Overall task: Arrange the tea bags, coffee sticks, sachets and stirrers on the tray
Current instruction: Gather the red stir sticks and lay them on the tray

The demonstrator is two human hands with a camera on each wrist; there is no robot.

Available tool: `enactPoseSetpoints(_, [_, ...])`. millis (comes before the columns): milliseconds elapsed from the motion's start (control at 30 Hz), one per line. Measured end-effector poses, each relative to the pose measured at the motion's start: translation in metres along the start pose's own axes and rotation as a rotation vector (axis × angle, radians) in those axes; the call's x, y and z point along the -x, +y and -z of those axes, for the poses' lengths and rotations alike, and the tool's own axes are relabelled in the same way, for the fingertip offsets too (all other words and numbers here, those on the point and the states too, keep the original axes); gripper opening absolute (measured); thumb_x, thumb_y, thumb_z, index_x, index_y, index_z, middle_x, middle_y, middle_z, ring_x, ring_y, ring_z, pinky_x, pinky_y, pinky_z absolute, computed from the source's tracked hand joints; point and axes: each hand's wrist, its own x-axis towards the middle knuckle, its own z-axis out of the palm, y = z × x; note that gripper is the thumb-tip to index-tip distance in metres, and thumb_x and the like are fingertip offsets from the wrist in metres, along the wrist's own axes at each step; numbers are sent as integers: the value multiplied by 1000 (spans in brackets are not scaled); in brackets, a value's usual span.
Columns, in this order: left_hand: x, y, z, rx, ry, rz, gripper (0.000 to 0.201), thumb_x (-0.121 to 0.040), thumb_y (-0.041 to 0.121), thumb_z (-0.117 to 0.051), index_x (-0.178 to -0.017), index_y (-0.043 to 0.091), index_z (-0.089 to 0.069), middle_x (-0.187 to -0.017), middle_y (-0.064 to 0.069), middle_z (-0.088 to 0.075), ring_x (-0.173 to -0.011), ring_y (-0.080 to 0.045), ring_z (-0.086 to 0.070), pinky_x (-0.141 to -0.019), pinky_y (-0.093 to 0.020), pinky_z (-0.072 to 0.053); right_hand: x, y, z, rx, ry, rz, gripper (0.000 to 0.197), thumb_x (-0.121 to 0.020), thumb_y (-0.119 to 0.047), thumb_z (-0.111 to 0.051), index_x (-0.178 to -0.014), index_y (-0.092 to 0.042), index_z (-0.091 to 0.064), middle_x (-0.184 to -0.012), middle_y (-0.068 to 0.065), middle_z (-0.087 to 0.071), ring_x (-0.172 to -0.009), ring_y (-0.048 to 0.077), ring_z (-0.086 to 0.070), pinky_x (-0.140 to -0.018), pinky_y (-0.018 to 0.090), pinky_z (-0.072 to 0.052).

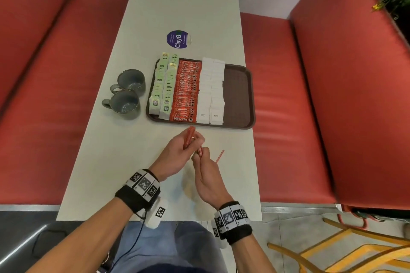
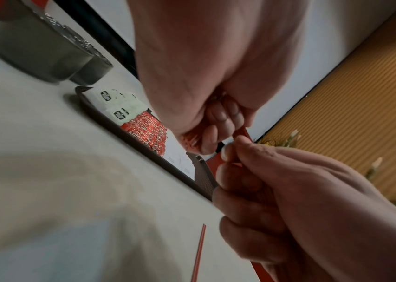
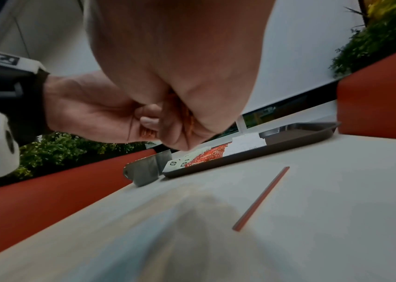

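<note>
Hands meet just above the pale grey table (image 1: 155,162), in front of the tray's near edge. The left hand (image 1: 175,150) curls its fingers round a bundle of thin red plastic stirrers (image 1: 189,136), whose ends poke out past the knuckles toward the tray. The right hand (image 1: 206,173) pinches a smaller bunch of the same red stirrers (image 1: 200,151) between thumb and fingertips, close against the left hand's bundle. One loose red stirrer (image 1: 219,156) lies flat on the table just right of the right hand; the right wrist view shows it (image 3: 262,198) lying apart from the tray.

Beyond the hands sits the dark brown rectangular plastic tray (image 1: 240,95). On it, from left to right, run two rows of green-and-white tea bags (image 1: 164,82), a column of red Nescafé coffee sticks (image 1: 186,91) and two rows of white paper sachets (image 1: 210,88); the tray's right strip is bare. Two grey glazed ceramic mugs (image 1: 126,93) stand just left of the tray, and a round blue sticker (image 1: 178,38) marks the table behind it. Red padded benches (image 1: 310,73) flank the table.
</note>
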Motion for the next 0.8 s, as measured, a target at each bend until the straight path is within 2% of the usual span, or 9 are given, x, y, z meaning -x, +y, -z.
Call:
enactPoseSetpoints(67, [-2, -3, -4, -117, -55, -23, 14, -109, 34, -61, -104, 23, -68, -86, 8, -73, -81, -9, -69, -80, -32, -54, 1, 4, -3, -11, -13, -2, 31, -118, -28, -33, -147, -21, -40, -93, -18, -60, -73, -4, -59, -71, 17, -45])
enactPoseSetpoints(133, [-5, -5, -11, -177, -61, -23, 15, -108, 39, -63, -101, 26, -69, -86, 6, -75, -83, -12, -72, -84, -37, -58, 3, 12, -2, 3, 16, 0, 37, -116, -26, -32, -151, -22, -40, -92, -18, -61, -70, -5, -59, -69, 19, -46])
enactPoseSetpoints(200, [-8, -7, -20, -200, 2, -15, 16, -106, 44, -64, -105, 28, -69, -76, 7, -72, -71, -5, -68, -73, -27, -53, 6, 19, 4, -16, 98, -43, 26, -116, -29, -30, -137, -26, -45, -95, -12, -65, -71, 2, -61, -70, 33, -49])
enactPoseSetpoints(267, [-11, -9, -31, -283, 87, 10, 18, -106, 45, -64, -110, 28, -70, -72, 11, -69, -66, -2, -64, -65, -20, -44, 8, 25, 14, -86, 194, -142, 19, -119, -38, -32, -130, -31, -46, -90, -12, -65, -68, 5, -62, -69, 36, -48])
enactPoseSetpoints(300, [-13, -11, -38, -364, 102, 25, 19, -106, 45, -64, -111, 28, -71, -79, 11, -73, -71, -3, -66, -66, -22, -45, 9, 28, 21, -133, 227, -203, 22, -118, -43, -34, -133, -33, -46, -90, -13, -65, -68, 4, -63, -70, 37, -50])
enactPoseSetpoints(367, [-18, -17, -53, -610, 71, 54, 21, -104, 43, -64, -108, 24, -72, -97, 4, -78, -86, -17, -73, -70, -29, -51, 10, 35, 33, -257, 257, -335, 21, -117, -47, -40, -129, -34, -51, -87, -10, -61, -68, 7, -59, -71, 36, -52])
enactPoseSetpoints(500, [-24, -23, -85, -930, -56, 93, 21, -104, 32, -66, -114, 14, -68, -112, -10, -70, -97, -31, -71, -71, -34, -46, 18, 53, 45, -506, 344, -517, 15, -114, -29, -49, -102, -22, -55, -72, -6, -46, -50, 5, -41, -52, 27, -35])
enactPoseSetpoints(633, [-28, -20, -107, -1146, -123, 44, 19, -107, 9, -55, -123, 9, -64, -121, -16, -67, -107, -36, -71, -80, -39, -52, 31, 63, 46, -584, 372, -583, 22, -109, -18, -47, -87, -21, -48, -64, -10, -40, -53, 7, -34, -53, 27, -31])
enactPoseSetpoints(800, [-36, -16, -107, -1215, -158, 44, 21, -103, 4, -57, -122, 8, -67, -120, -16, -69, -107, -35, -72, -80, -38, -53, 36, 71, 46, -581, 342, -618, 23, -106, -12, -52, -84, -18, -51, -64, -9, -43, -52, 9, -35, -52, 26, -31])
